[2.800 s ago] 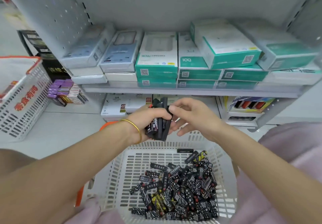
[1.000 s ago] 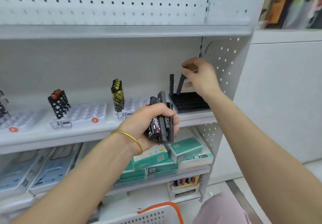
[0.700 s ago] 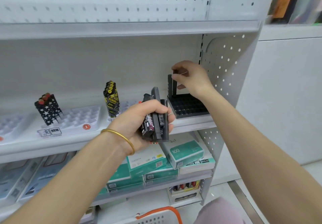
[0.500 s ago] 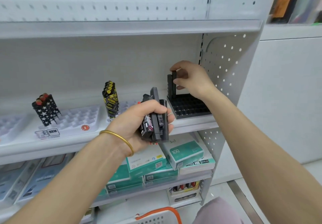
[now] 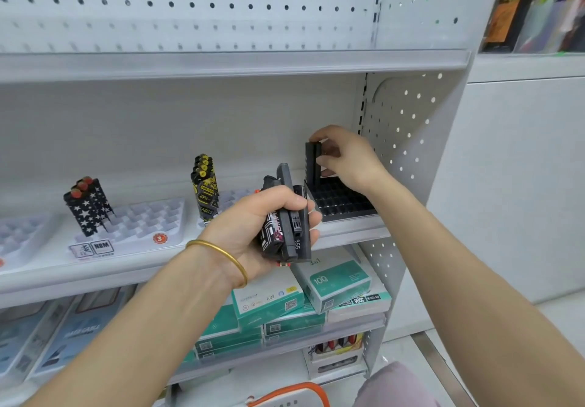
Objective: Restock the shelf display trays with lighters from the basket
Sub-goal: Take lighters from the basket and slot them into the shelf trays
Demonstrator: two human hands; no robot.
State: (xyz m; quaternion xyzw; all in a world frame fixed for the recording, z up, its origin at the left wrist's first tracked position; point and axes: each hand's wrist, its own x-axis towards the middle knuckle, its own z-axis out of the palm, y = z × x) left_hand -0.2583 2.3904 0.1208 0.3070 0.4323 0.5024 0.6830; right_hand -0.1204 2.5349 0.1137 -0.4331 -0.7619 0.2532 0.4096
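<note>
Right hand (image 5: 346, 161): thumb and fingertips are pinched on an upright black lighter (image 5: 312, 166), which stands in the back left corner of the black display tray (image 5: 345, 207). That tray sits at the right end of the middle shelf (image 5: 351, 234), close to the perforated side panel (image 5: 408, 128).

Left hand (image 5: 250, 226): my fingers are curled tight round a bundle of lighters (image 5: 285, 229), held upright in front of the shelf's front edge, just left of the black tray. A gold bangle (image 5: 221, 259) is on that wrist.

Further left on the same shelf, I note a row of yellow-and-black lighters (image 5: 205, 185) standing just behind my left hand. Star-patterned lighters (image 5: 88, 207) occupy the back left corner of a white tray (image 5: 148, 220), most of whose cells are unfilled.

Lower shelf: stacked teal boxes (image 5: 340, 281) at its right end.

Bottom edge of view: only the orange rim of the basket (image 5: 286, 395) shows.
</note>
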